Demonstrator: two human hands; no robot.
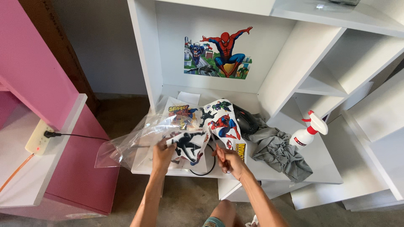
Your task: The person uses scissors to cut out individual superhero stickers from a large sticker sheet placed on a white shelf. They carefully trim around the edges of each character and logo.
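Against the white shelf unit [294,63], one superhero sticker [219,52] is already sitting on the back panel. Lower down, the sticker sheet [202,126] is lying partly uncut, the left hand [163,152] pinching its edge, the right hand [227,159] closing on scissors [213,141] cutting into it.

My arms were bare to the elbow, no sleeves, rings or watch near my left hand [163,154] or right hand [229,161]; below them, perhaps teal shorts.
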